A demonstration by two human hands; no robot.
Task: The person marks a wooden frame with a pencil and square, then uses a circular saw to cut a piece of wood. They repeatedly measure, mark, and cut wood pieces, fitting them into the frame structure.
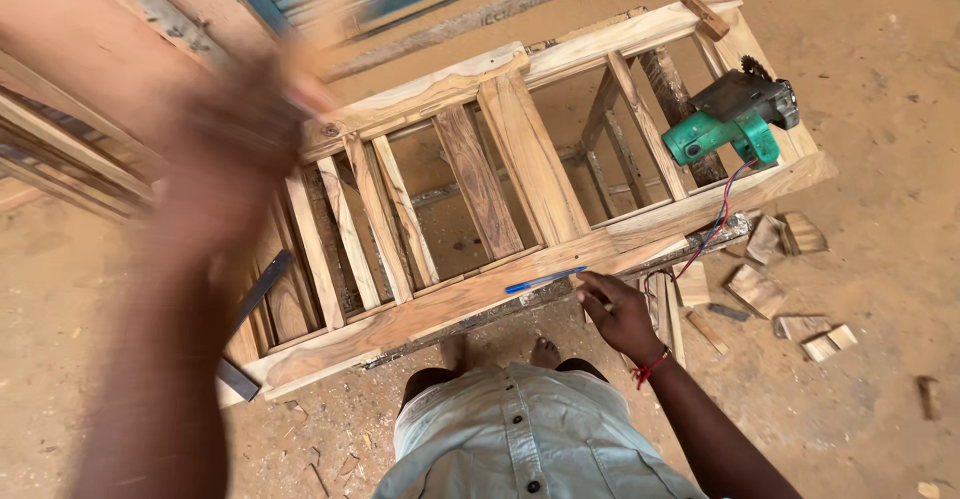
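The right hand [618, 311] rests loosely curled on the wooden frame [520, 174] — fingertips just beside a blue pen [545, 280] lying on its near rail. The left hand [235, 149] is raised and blurred — its grip cannot be told. A green power saw [735, 119] sits on the frame's far end.

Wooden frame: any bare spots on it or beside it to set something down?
Free: the near rail of the wooden frame left of the blue pen, and the sandy floor right of the green power saw. Crowded: wood offcuts by the right hand; blurred left hand covers the far-left end.
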